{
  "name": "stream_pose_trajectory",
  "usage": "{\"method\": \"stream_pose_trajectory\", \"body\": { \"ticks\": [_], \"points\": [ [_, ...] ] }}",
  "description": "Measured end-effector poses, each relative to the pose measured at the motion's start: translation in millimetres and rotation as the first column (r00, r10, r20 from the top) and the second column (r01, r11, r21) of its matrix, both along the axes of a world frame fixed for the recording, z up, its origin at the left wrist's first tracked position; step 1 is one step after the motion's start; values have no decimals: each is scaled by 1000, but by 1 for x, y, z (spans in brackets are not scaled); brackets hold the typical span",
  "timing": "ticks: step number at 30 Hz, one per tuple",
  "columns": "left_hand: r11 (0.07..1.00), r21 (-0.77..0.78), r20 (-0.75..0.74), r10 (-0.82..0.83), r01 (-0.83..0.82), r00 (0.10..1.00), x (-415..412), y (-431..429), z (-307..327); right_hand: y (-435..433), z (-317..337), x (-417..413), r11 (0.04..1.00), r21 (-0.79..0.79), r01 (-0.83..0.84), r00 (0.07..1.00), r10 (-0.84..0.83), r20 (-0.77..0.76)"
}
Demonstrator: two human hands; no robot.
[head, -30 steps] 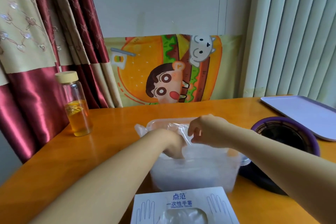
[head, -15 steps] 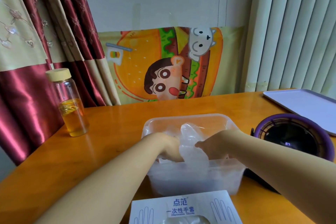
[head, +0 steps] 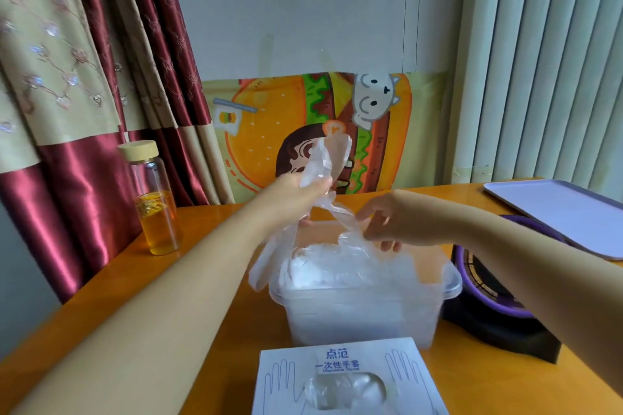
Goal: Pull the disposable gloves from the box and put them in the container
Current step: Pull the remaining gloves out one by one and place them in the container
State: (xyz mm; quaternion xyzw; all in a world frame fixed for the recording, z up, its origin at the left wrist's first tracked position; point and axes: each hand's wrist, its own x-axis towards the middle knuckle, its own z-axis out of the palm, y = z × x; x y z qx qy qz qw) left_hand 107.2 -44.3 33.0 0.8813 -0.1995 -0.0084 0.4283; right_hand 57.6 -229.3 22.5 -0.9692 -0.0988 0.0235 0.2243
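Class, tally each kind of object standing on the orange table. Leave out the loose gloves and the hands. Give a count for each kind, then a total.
Glass bottle: 1
Clear plastic container: 1
Glove box: 1
Lilac tray: 1
Purple-rimmed black appliance: 1
Total: 5

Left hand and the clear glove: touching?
Touching. The head view shows the left hand with its fingers curled round the clear glove, which it holds up above the container.
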Motion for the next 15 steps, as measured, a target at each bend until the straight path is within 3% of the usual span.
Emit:
{"method": "stream_pose_trajectory", "body": {
  "ticks": [3, 6, 11, 15],
  "points": [
    [924, -369, -74, 80, -102, 994, -11, 3, 5, 15, 8, -19, 947, 321, -6, 1000, 1, 15],
    [789, -596, -162, 62, -148, 985, -22, 2, 10, 30, 10, -38, 849, 528, -5, 996, 53, -75],
    [637, -745, -242, 18, -198, 970, -29, 4, 11, 53, -1, -56, 744, 668, 37, 986, 80, -145],
    [479, -855, -292, -124, -201, 948, -27, 7, 7, 58, -14, -53, 492, 850, 187, 978, -14, -206]
  ]
}}
